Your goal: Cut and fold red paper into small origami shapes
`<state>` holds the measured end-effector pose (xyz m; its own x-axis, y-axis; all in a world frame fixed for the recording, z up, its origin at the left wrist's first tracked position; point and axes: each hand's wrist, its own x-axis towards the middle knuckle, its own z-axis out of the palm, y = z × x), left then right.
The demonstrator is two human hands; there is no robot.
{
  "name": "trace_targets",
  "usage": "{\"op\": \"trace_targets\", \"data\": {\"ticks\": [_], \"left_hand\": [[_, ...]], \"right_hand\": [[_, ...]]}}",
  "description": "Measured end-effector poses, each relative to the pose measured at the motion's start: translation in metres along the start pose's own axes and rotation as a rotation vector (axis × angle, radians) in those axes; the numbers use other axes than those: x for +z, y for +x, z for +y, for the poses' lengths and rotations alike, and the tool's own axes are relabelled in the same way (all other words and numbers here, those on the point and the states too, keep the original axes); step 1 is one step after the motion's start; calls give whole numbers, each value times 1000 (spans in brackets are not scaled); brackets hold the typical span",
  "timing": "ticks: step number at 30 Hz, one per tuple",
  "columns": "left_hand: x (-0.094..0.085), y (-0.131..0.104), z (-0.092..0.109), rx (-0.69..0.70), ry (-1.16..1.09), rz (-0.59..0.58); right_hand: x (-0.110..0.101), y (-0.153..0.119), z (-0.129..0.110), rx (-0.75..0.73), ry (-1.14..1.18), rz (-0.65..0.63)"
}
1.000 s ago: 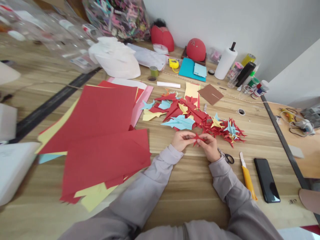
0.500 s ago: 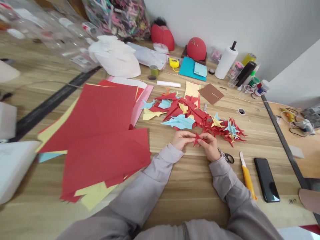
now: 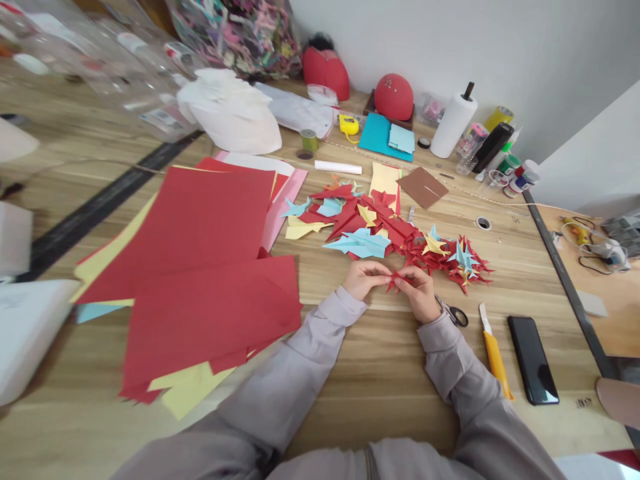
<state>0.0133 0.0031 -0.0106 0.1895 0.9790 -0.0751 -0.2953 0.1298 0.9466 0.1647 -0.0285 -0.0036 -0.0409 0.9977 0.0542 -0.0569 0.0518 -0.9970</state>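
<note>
A small folded red paper piece (image 3: 393,280) with pointed ends is pinched between my two hands, just above the wooden table. My left hand (image 3: 364,279) grips its left side with thumb and fingertips, and my right hand (image 3: 418,291) pinches the right side. The fingers partly cover the piece, so its full shape is hidden. Right behind my hands lies a heap of folded paper pieces (image 3: 400,233), mostly red with some blue and yellow. A blue paper plane (image 3: 361,243) rests at the heap's front. Scissors (image 3: 457,315) lie beside my right wrist, partly hidden by it.
Large red sheets (image 3: 215,307) are stacked at left over yellow and pink ones. A yellow utility knife (image 3: 496,360), blade showing, and a black phone (image 3: 533,360) lie at right. Behind stand a tape measure (image 3: 349,125), teal paper (image 3: 373,137), a white roll (image 3: 453,125) and bottles (image 3: 521,179).
The red paper piece has turned or tilted slightly between my fingertips. Both hands stay in nearly the same place, and the other things have not moved.
</note>
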Motion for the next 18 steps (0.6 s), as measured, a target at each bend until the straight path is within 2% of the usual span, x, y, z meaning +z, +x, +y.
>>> {"op": "trace_targets", "data": {"ticks": [5, 8, 13, 18], "left_hand": [[1, 0, 0, -76, -98, -18], [2, -1, 0, -43, -83, -11], [4, -2, 2, 12, -63, -47], [5, -1, 2, 70, 12, -51]], "right_hand": [[-1, 0, 2, -59, 14, -5], [-2, 0, 3, -110, -40, 10], [-4, 0, 2, -276, -225, 22], [-3, 0, -1, -325, -307, 19]]}}
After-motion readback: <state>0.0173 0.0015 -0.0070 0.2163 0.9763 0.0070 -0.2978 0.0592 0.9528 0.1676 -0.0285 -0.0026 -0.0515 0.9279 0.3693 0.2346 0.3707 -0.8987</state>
